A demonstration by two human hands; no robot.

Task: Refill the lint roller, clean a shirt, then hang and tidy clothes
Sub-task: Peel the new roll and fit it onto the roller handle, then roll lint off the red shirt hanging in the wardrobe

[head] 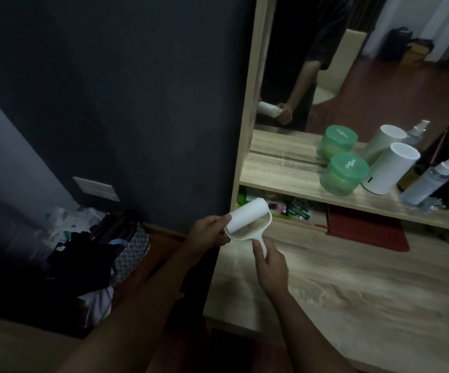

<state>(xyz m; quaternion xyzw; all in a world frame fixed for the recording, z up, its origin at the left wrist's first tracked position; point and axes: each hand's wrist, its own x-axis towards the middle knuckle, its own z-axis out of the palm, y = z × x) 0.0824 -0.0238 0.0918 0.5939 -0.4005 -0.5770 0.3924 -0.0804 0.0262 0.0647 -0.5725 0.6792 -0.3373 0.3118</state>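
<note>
The lint roller (247, 218) hangs above the left edge of the worktop (365, 286), held by both hands. The left hand (208, 232) curls round the near end of its white roll and hides that end. The right hand (271, 262) pinches the handle, most of which its fingers cover. Left of the lint roller and lower, a heap of clothes (80, 246) lies in deep shadow, the garments impossible to separate. Right of the lint roller, a shelf (285, 179) carries a green tub (344, 175), a white cylinder (387, 168) and a spray bottle (430, 181).
</note>
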